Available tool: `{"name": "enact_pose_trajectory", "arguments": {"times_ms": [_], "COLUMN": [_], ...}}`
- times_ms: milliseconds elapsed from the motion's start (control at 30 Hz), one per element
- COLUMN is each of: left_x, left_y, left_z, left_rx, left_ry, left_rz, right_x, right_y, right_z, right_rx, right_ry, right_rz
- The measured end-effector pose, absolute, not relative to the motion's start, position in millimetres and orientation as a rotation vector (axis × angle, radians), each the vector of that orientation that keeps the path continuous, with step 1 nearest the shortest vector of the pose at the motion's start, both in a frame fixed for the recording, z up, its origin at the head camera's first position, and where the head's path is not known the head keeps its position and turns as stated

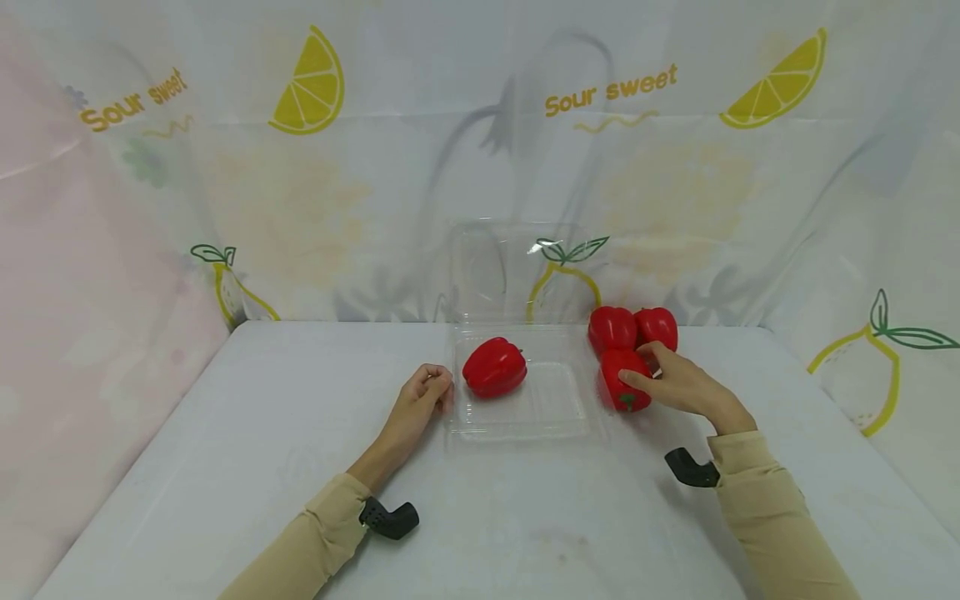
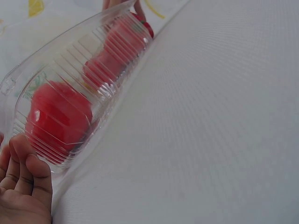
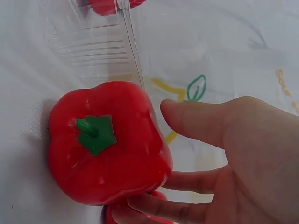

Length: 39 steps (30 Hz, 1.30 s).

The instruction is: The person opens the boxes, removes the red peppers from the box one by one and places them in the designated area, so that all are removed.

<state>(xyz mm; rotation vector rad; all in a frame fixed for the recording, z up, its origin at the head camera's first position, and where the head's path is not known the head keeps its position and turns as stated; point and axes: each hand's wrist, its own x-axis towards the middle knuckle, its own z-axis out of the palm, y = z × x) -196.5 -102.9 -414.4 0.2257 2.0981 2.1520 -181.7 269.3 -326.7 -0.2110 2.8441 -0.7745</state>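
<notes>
At the right hand (image 1: 686, 385) (by its fingertips (image 3: 148, 204)) lies a red pepper (image 3: 105, 170).

This looks like a little closed-in corner, with a white table (image 1: 315, 400) and thin, pale cloth (image 1: 405, 200) hanging behind it and on both sides, a bit like a tent. The cloth has yellow lemon slices (image 1: 777, 82), lemons with green leaves (image 1: 855, 379) and the words "Sour sweet" (image 1: 611, 90) on it, and it is pink on the left. It hides the room around it, so I cannot tell if this is in a home, a lab or a shop.
</notes>
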Motion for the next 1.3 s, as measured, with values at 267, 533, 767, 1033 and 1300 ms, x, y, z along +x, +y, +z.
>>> {"name": "enact_pose_trajectory", "arguments": {"times_ms": [267,533,767,1033,1300], "left_x": [-196.6,-196.2,-198.6,-198.3,-197.9], "left_y": [-102.3,-101.4,-101.2,-101.8,-102.3], "left_z": [-413.6,-412.7,-416.5,-417.0,-417.0], "left_rx": [0.227,0.222,0.238,0.233,0.231], "left_ry": [2.087,2.09,2.086,2.094,2.084], "left_rz": [2.161,2.161,2.172,2.183,2.183], "right_x": [-182.3,-186.9,-189.7,-190.8,-189.3], "right_y": [271.5,265.2,252.5,235.1,222.8], "right_z": [-326.5,-332.6,-339.6,-343.9,-348.0], "right_rx": [-0.202,-0.424,-0.658,-0.82,-0.832], "right_ry": [2.901,3.061,3.125,3.097,3.077], "right_rz": [-0.863,-0.915,-0.92,-0.945,-0.925]}}
